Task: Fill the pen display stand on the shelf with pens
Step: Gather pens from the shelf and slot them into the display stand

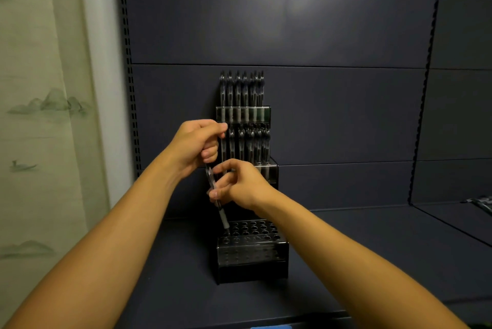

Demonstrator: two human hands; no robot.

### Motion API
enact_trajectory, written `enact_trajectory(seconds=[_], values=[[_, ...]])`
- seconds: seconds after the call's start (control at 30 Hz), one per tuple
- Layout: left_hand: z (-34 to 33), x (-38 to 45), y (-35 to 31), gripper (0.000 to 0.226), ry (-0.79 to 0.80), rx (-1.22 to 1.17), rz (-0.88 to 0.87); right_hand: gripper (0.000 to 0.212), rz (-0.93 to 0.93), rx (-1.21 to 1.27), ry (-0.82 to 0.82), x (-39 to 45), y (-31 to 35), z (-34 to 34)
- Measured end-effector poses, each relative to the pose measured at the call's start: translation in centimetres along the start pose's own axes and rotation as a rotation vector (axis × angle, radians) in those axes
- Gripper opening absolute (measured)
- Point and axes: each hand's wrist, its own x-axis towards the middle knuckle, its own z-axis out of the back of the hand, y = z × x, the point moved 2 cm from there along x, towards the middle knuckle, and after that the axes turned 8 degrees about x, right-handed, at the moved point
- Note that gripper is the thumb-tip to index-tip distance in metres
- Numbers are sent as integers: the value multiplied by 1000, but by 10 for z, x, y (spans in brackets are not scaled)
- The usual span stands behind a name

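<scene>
A black stepped pen display stand [253,256] stands on the dark shelf [346,262] against the back panel. Its top tier holds several upright pens [241,89], and so does the middle tier [250,145]. The front tier shows rows of round holes. My left hand [198,143] grips pens in a fist beside the middle tier. My right hand [237,185] pinches a single pen [222,215], tilted, with its lower end at a hole in the front tier's back left corner.
More pens [480,203] lie on the neighbouring shelf at the far right. A slotted upright [129,67] runs along the shelf's left side, with a pale patterned wall [40,115] beyond it. A blue label [271,327] shows at the shelf's front edge.
</scene>
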Motion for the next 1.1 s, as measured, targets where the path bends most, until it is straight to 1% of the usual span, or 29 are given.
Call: enact_trajectory(seconds=[0.07,0.13,0.27,0.37,0.43,0.5,0.6,0.73,0.8,0.9,1.0,1.1], values=[[9,2,-3,29,-70,-64,-24,28,-15,20,40,-4,3,4],[18,3,-3,30,-147,-93,-35,25,-16,68,22,-5,8,11],[31,-1,14,30,-254,33,6,21,39,114,-110,1,32,36],[36,-5,34,30,-270,142,94,12,105,165,-228,9,53,59],[36,-8,49,30,-241,232,165,13,149,163,-296,13,65,72],[36,-11,64,30,-191,341,223,17,182,107,-365,18,73,84],[35,-14,81,31,-120,396,266,25,203,75,-427,24,79,95],[34,-17,94,32,-103,455,304,19,208,61,-483,29,75,99],[36,-17,101,32,-102,501,311,19,202,59,-503,30,73,100],[41,-15,110,32,-75,660,316,19,175,57,-509,29,71,101],[41,-15,116,32,-12,867,312,19,158,15,-510,29,68,100],[39,-16,121,34,83,1004,324,19,177,13,-524,29,69,100]])
